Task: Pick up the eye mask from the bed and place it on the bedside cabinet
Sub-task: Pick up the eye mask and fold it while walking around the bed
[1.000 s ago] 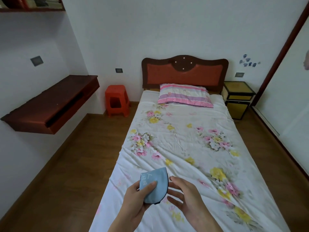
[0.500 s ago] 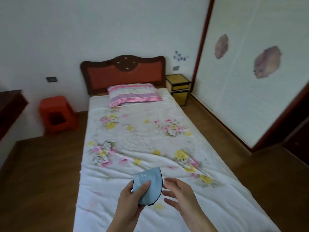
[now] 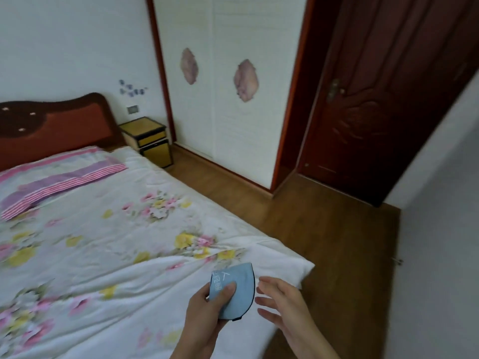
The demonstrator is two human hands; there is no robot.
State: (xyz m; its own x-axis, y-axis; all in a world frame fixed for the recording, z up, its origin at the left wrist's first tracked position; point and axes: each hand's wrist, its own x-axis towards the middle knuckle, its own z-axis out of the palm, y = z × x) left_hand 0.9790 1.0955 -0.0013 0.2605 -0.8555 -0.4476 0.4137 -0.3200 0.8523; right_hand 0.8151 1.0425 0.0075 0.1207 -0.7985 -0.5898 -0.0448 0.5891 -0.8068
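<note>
A light blue eye mask (image 3: 239,286), folded with a dark edge and white print, is held up over the foot corner of the bed (image 3: 116,242). My left hand (image 3: 207,317) is shut on it, thumb pressed on its front. Just to the right, my right hand (image 3: 282,304) has its fingers spread and is not touching the mask. The yellow bedside cabinet (image 3: 147,137) with dark trim stands far off, beside the headboard against the back wall, its top bare.
A striped pink and purple pillow (image 3: 59,177) lies at the bed's head under the red headboard (image 3: 51,125). White sliding wardrobe doors (image 3: 228,99) line the right wall. A dark red door (image 3: 375,99) stands further right. Wooden floor (image 3: 298,216) runs between bed and wardrobe.
The view has swung to the right: the bed slid left, and the wardrobe and dark door came into sight. Both hands and the mask keep the same pose.
</note>
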